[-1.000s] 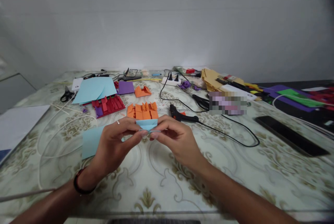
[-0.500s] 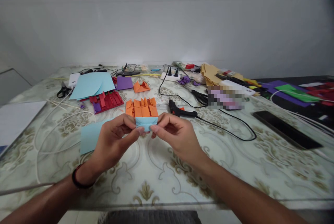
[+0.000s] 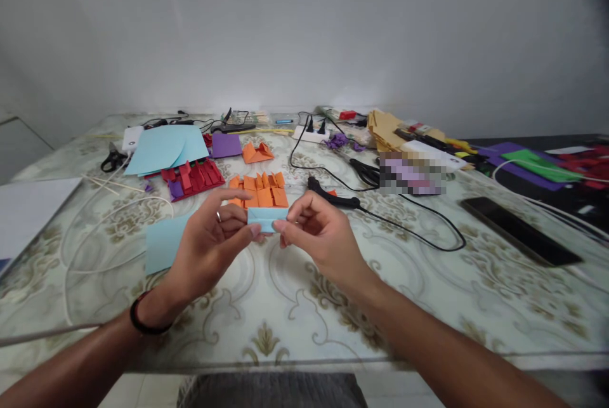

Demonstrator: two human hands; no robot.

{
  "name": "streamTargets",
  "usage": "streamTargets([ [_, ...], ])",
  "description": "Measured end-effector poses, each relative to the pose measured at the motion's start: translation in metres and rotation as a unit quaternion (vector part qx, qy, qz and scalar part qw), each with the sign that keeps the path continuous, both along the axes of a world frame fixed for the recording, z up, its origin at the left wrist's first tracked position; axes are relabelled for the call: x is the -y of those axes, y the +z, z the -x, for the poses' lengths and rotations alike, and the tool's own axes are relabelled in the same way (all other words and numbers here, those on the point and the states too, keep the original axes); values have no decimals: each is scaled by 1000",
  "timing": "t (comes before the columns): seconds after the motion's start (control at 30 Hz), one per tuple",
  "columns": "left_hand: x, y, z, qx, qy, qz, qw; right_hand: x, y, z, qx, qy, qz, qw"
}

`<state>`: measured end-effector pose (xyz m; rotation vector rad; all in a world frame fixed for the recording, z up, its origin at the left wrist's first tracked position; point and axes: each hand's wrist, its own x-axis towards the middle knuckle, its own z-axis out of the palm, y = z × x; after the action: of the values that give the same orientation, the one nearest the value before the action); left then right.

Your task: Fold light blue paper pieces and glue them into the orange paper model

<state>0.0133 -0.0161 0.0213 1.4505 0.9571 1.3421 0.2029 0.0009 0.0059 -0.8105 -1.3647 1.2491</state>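
Although the left hand (image 3: 202,244) and right hand (image 3: 328,235) both pinch the folded blue paper (image 3: 267,213) above the table (image 3: 309,338), uneven thumb pressure could skew its crease. I count one table, two hands, one phone (image 3: 521,230), one glue gun (image 3: 333,197), one orange cluster (image 3: 261,195) (units too crowded to count), one lone orange piece (image 3: 257,153), one pinched paper.

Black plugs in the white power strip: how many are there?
2: a left plug and a right plug, side by side in the power strip. I see no others in it.
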Motion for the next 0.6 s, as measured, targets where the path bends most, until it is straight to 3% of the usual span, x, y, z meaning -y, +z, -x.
streamTargets([
  [0.2,-6,0,6,-48,-89,89,991,-3,-3,-2,-4,26,-7,1000],
  [0.43,-8,-3,9,-83,-80,96,989,-4,-5,-5,130,87,0,988],
  [0.6,-9,-2,8,-79,-69,100,989,-6,-6,-5,132,85,9,988],
])
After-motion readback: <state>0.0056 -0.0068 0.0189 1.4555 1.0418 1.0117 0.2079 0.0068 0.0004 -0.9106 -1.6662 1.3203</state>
